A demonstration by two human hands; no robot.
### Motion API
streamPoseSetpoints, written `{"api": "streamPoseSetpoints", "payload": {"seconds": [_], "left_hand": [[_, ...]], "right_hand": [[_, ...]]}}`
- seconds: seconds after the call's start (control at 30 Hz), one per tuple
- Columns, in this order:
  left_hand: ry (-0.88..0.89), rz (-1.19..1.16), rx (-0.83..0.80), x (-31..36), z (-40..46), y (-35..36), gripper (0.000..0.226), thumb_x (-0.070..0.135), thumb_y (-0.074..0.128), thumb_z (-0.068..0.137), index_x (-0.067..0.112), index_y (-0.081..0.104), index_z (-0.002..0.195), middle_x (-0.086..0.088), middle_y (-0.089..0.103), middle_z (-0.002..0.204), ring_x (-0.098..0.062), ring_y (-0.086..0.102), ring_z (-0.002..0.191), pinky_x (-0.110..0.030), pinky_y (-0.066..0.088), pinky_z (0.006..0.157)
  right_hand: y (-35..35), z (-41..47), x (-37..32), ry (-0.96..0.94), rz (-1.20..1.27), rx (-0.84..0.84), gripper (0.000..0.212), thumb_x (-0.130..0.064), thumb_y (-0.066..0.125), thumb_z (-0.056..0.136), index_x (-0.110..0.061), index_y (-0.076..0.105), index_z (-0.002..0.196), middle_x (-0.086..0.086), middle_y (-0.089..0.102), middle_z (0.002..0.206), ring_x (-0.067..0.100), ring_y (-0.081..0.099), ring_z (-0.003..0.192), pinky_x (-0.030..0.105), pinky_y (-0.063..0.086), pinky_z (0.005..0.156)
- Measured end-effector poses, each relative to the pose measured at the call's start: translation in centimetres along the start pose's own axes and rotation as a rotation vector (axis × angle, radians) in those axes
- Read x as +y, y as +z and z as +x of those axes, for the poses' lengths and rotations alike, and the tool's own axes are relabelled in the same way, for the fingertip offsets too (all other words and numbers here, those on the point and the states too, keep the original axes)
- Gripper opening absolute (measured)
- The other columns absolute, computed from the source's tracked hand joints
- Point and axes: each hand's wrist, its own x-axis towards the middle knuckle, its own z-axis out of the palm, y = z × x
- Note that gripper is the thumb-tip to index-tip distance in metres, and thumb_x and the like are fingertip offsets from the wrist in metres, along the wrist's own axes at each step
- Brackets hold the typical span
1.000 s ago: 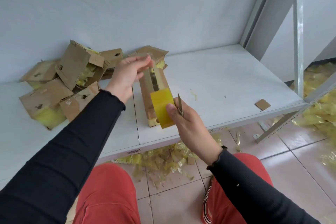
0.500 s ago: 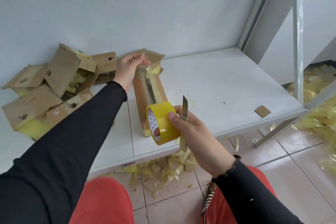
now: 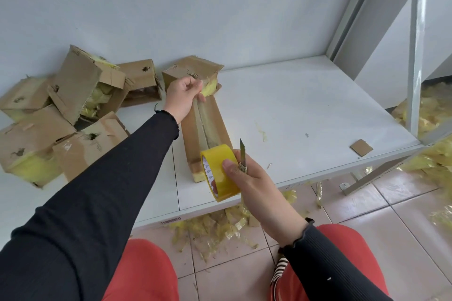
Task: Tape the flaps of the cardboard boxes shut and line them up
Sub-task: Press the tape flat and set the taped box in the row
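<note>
White tabletop (image 3: 305, 110): your left hand (image 3: 182, 98) now pins tape at the box (image 3: 208, 129)'s twelve-o'clock end; your right hand (image 3: 252, 178) grips the tape roll (image 3: 217, 173) and knife (image 3: 242, 154), pulled back to six o'clock, ready to cut.

Long box (image 3: 212, 127) lies on shelf (image 3: 305, 105) before me, running front to back. My L hand (image 3: 182, 95) at its far end, R hand (image 3: 247, 178) w/ tape roll (image 3: 220, 173) + knife (image 3: 242, 154) at near end. Box pile (image 3: 61, 115) left; another box (image 3: 193, 71) behind.
</note>
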Motion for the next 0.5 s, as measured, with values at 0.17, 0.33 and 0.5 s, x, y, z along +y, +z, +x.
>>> {"api": "streamPoseSetpoints", "payload": {"seconds": [0.17, 0.33, 0.5], "left_hand": [[-0.023, -0.019, 0.008, -0.2, -0.3, 0.0, 0.029, 0.019, 0.056, 0.107, -0.005, 0.067, 0.094, -0.008, 0.071, 0.073, -0.007, 0.070, 0.090, 0.000, 0.039, 0.079], [-0.027, -0.061, 0.079, -0.7, -0.8, -0.4, 0.029, 0.018, 0.060, 0.104, -0.007, 0.070, 0.095, -0.013, 0.071, 0.087, -0.005, 0.069, 0.096, -0.015, 0.044, 0.093], [-0.139, 0.012, 0.092, -1.2, -0.4, -0.2, 0.023, 0.024, 0.065, 0.102, 0.006, 0.076, 0.092, -0.010, 0.072, 0.103, -0.014, 0.060, 0.096, -0.012, 0.046, 0.079]], "right_hand": [[0.1, 0.1, 0.5, 0.012, -0.014, 0.002, 0.024, -0.027, 0.046, 0.110, -0.012, 0.063, 0.116, -0.004, 0.069, 0.089, 0.002, 0.068, 0.076, 0.012, 0.049, 0.066], [0.9, -0.1, 1.6, -0.032, -0.061, 0.039, 0.022, -0.032, 0.046, 0.109, -0.020, 0.064, 0.113, -0.010, 0.067, 0.088, 0.011, 0.071, 0.084, 0.024, 0.055, 0.076], [1.3, -0.1, 2.6, -0.075, -0.073, 0.056, 0.030, -0.046, 0.045, 0.101, -0.029, 0.062, 0.117, -0.007, 0.069, 0.094, 0.019, 0.072, 0.090, 0.035, 0.058, 0.084]]}}
